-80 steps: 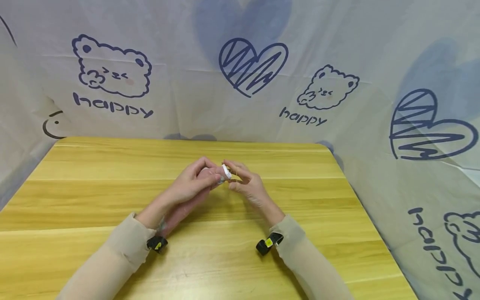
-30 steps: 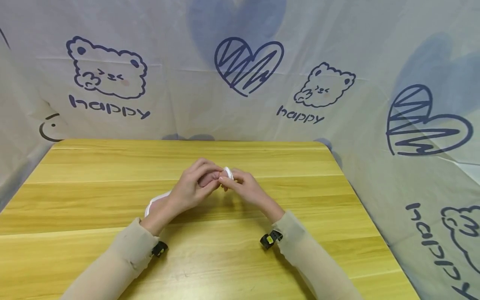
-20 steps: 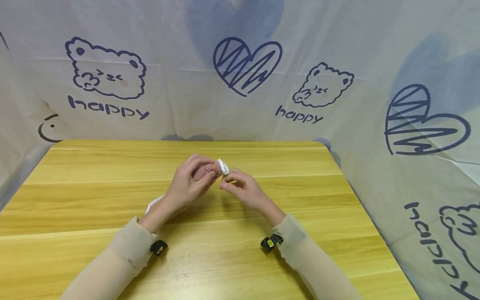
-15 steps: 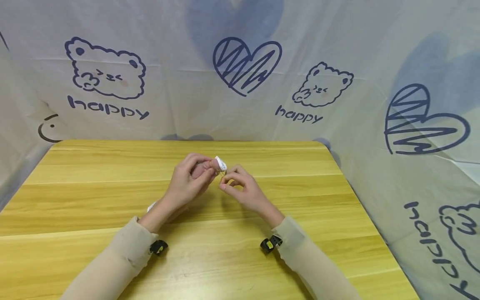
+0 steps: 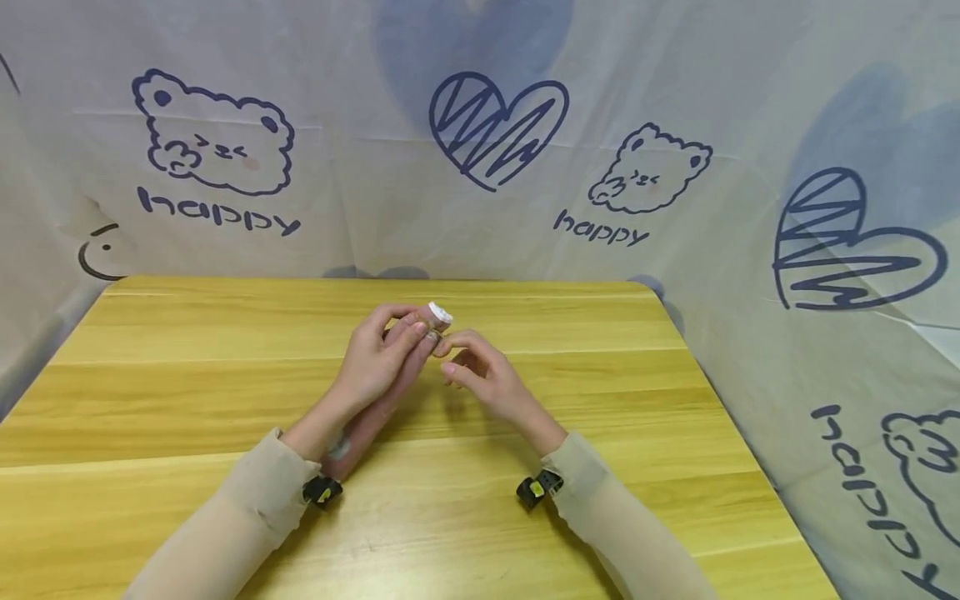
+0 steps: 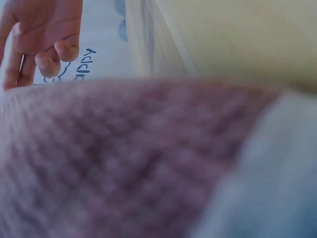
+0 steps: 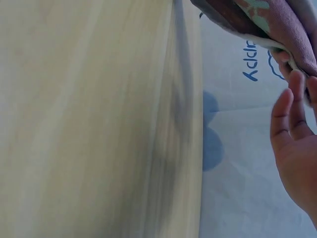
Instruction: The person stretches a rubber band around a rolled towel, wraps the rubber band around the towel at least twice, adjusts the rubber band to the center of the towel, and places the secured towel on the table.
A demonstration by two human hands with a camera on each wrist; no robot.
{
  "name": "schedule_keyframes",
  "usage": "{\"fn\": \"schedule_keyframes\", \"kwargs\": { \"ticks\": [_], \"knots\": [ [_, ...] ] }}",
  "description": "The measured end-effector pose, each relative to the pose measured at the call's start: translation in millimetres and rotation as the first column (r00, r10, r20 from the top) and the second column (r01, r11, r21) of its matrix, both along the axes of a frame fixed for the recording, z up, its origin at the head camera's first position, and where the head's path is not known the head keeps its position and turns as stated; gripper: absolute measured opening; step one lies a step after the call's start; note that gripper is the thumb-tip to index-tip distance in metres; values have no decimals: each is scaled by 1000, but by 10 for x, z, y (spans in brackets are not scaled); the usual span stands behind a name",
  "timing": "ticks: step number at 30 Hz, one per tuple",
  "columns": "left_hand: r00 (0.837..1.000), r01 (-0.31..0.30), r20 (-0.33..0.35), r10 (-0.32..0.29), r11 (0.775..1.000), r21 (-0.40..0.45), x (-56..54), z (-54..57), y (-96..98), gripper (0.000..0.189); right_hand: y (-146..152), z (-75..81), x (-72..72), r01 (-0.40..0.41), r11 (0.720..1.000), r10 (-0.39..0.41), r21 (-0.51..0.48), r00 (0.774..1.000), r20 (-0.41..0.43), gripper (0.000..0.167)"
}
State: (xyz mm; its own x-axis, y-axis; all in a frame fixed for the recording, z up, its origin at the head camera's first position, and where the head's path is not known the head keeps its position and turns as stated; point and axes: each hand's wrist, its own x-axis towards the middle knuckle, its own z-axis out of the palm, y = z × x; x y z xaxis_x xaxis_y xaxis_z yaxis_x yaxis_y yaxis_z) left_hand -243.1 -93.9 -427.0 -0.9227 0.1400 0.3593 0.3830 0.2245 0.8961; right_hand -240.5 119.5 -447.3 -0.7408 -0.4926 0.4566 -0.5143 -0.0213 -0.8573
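My left hand (image 5: 371,354) grips a rolled pink towel (image 5: 386,400) close to its upper end, where a white edge (image 5: 441,312) sticks out past the fingers. The roll slants down beneath the left wrist. Its pink weave (image 6: 133,148) fills most of the left wrist view, blurred. A thin yellowish elastic band is faintly seen near the fingertips; its exact path is hidden. My right hand (image 5: 483,375) is just right of the roll, index finger bent against or very near the band, thumb apart. The right wrist view has the right hand (image 7: 299,163) below the patterned towel (image 7: 287,29).
Both hands are above a wooden table (image 5: 187,400). Behind it hangs a pale cloth (image 5: 360,167) printed with bears, hearts and lettering. Black straps with small devices are worn at the left wrist (image 5: 322,490) and right wrist (image 5: 534,490).
My right hand pinched and stretched the thin band at the towel's end; now its thumb and index are spread apart. The left hand has raised the white end and swung the roll's lower part rightward.
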Motion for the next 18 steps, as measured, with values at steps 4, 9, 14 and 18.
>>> {"fn": "schedule_keyframes", "kwargs": {
  "ticks": [4,9,14,18],
  "knots": [
    [996,73,53,-74,997,24,-1,14,4,33,-15,29,-26,19,997,-22,72,999,50,22],
    [983,167,74,-169,986,31,18,27,-28,38,-27,45,-34,24,997,-29,70,997,76,23],
    [979,199,49,-197,980,-22,14,35,-63,50,-25,49,-36,24,998,-28,52,996,81,24],
    [990,139,29,-138,988,-65,15,29,-70,48,-28,53,-34,31,998,-36,55,995,91,24]
  ]
}}
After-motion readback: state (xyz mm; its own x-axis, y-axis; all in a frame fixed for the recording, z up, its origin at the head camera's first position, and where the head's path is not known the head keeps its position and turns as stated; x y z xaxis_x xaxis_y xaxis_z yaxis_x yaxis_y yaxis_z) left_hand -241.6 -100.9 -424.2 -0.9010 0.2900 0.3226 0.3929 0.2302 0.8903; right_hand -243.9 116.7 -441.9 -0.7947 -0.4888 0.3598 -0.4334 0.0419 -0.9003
